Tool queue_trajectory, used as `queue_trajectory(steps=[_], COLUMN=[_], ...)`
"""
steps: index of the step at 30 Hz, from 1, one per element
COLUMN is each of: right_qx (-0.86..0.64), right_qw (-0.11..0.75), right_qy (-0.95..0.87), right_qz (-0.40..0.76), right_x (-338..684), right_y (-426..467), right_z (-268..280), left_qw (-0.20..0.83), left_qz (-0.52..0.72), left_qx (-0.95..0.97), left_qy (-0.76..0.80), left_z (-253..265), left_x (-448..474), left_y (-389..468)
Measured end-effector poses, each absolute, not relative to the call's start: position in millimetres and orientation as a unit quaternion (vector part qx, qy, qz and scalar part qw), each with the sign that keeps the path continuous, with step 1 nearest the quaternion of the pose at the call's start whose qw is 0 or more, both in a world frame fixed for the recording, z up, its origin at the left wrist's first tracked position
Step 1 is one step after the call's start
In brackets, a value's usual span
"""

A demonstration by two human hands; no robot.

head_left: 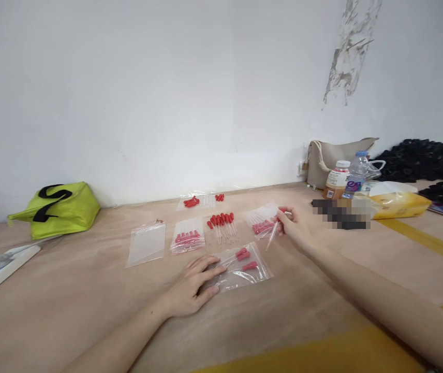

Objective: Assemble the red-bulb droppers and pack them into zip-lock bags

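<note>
My right hand (289,225) pinches a dropper (271,235) by its red bulb, its clear tip pointing down. Spread fingers of my left hand (196,285) rest on the left end of a clear zip bag (237,280); this bag has a few red-bulbed droppers inside. Loose droppers (223,223) lie in a row behind it, red bulbs away from me. A filled bag of droppers (188,235) lies to their left, and another filled bag (260,220) is beside my right hand. Farther left lies a flat clear bag (146,244).
Red bulbs (191,202) and clear tubes lie near the wall. A lime-green bag (66,210) and a power strip (4,269) are at left. On the right stand bottles (338,178), a beige bag (318,155), a yellow tissue pack (400,199) and a black heap (423,160).
</note>
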State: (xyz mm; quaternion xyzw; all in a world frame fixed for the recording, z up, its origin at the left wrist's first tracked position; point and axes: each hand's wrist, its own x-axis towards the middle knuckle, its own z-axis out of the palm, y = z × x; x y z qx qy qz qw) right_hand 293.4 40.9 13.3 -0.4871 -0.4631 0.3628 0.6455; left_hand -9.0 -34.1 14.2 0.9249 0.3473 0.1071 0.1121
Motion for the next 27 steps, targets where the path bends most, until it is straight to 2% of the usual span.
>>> queue_trajectory(steps=[9,17,22,27], right_qx=[-0.469,-0.438,-0.43,-0.466], right_qw=[0.661,0.616,0.629,0.54], right_qy=[-0.412,-0.414,-0.387,-0.476], right_qz=[0.416,0.507,0.52,0.515], right_x=[283,275,277,281], right_y=[23,8,2,0], right_z=[-12,-20,-17,-13], left_qw=[0.116,0.112,0.116,0.121], left_qz=[0.107,0.109,0.108,0.117], left_qx=[0.924,0.924,0.923,0.921], left_qy=[0.349,0.348,0.351,0.351], left_z=[15,14,16,16], left_x=[-8,-9,-8,-8], left_y=[-35,-34,-36,-35])
